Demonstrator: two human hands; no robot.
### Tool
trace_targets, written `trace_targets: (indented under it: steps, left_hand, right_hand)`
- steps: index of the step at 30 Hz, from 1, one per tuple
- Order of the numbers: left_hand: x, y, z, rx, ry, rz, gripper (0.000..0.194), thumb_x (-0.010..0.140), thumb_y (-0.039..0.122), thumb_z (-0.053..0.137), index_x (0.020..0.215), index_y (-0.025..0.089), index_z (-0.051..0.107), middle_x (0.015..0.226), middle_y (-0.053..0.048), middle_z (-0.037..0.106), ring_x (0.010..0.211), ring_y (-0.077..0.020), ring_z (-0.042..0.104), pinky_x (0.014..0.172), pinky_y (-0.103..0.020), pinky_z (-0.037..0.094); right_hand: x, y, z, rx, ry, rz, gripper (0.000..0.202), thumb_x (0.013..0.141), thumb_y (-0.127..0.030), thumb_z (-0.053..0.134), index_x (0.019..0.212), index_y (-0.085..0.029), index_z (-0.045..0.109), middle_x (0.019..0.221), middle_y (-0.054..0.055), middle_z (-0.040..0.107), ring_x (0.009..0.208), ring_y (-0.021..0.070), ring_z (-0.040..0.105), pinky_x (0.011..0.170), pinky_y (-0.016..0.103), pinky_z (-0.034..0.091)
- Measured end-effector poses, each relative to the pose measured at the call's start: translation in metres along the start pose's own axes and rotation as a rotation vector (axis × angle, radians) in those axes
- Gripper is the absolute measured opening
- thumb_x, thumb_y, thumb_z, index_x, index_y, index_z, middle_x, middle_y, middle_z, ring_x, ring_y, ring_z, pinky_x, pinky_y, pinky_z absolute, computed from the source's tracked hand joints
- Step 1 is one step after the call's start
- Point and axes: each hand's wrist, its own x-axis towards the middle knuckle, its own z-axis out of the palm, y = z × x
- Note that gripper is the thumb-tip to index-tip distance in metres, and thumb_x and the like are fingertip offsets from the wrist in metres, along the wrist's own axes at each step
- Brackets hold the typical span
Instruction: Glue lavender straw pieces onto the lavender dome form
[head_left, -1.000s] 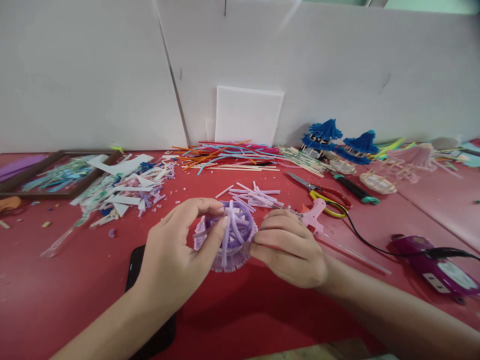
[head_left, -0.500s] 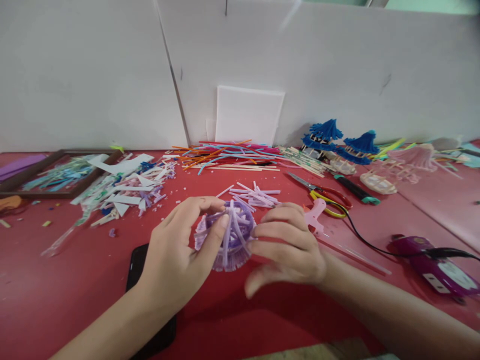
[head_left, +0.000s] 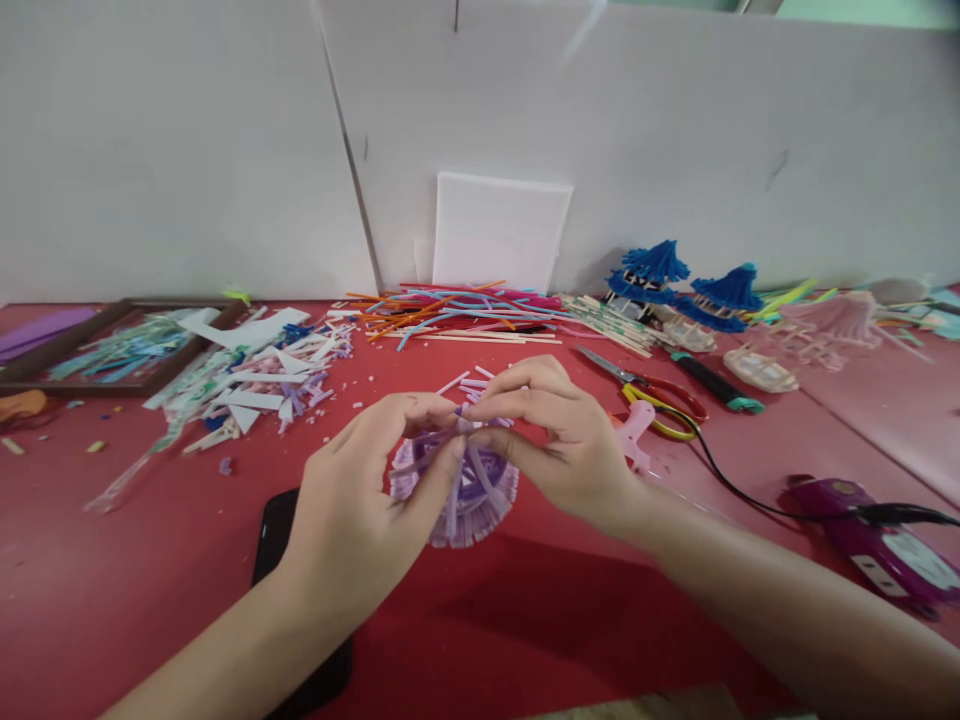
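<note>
A small purple model roof point(head_left: 474, 512), made of short lilac strips with a fringed lower rim, is held up between my hands. My left hand point(head_left: 375, 480) pinches the strips at its peak between thumb and fingers. Opposite it, my right hand point(head_left: 559, 435) closes thumb and fingertips on the same peak, touching the strip ends there. The fingertips hide the very top. Behind the model, partly covered by my right hand, lie loose lilac strips point(head_left: 474, 384) on the red table.
Scissors point(head_left: 645, 385), a pink glue gun point(head_left: 636, 432) and a purple power strip point(head_left: 862, 540) lie to the right. Blue model roofs point(head_left: 654, 268) stand behind them. Paper scraps point(head_left: 255, 375) are heaped left; a black phone point(head_left: 277, 530) lies under my left arm.
My right hand has moved up and left from the model's right side, and its spread fingers have closed on the peak. My left hand keeps its pinch.
</note>
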Motion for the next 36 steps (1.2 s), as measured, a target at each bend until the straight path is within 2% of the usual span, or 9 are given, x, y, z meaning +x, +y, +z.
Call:
trace_targets:
  steps: [11,17,28,36]
  left_hand:
    - [-0.0007,-0.0009,-0.0005,-0.004,0.0,0.007,0.01,0.088,0.026,0.061,0.098,0.027,0.063,0.095,0.002,0.073,0.089,-0.0163,0.071,0.085,-0.03,0.057]
    - [-0.0012,-0.0001,0.0,-0.008,0.002,0.015,0.01,0.088,0.025,0.061,0.098,0.026,0.063,0.095,0.001,0.073,0.088,-0.0169,0.071,0.085,-0.03,0.058]
    - [-0.0011,-0.0007,0.0001,-0.024,-0.002,0.019,0.01,0.089,0.024,0.059,0.098,0.027,0.063,0.095,0.001,0.073,0.089,-0.0177,0.071,0.085,-0.032,0.058]
    - [-0.0015,0.0007,-0.0004,-0.023,-0.018,0.065,0.012,0.092,0.023,0.056,0.102,0.025,0.061,0.097,0.001,0.071,0.092,-0.0165,0.068,0.085,-0.029,0.055]
  right_hand:
    - [-0.0002,0.0002,0.0028,0.02,0.037,-0.052,0.011,0.084,-0.011,0.071,0.091,-0.02,0.072,0.088,0.003,0.069,0.084,0.0144,0.062,0.079,0.032,0.051]
    - [-0.003,0.0021,0.0033,-0.01,0.043,-0.07,0.014,0.085,-0.012,0.07,0.093,-0.024,0.073,0.089,0.002,0.07,0.086,0.0153,0.062,0.08,0.035,0.052]
    - [0.0001,0.0024,0.0035,-0.002,0.034,-0.07,0.012,0.085,-0.012,0.071,0.09,-0.023,0.072,0.088,0.001,0.073,0.085,0.0158,0.065,0.082,0.037,0.051]
    - [0.0029,0.0023,0.0027,0.042,0.023,-0.082,0.01,0.087,-0.013,0.068,0.091,-0.021,0.072,0.088,0.003,0.074,0.084,0.0147,0.066,0.081,0.033,0.052]
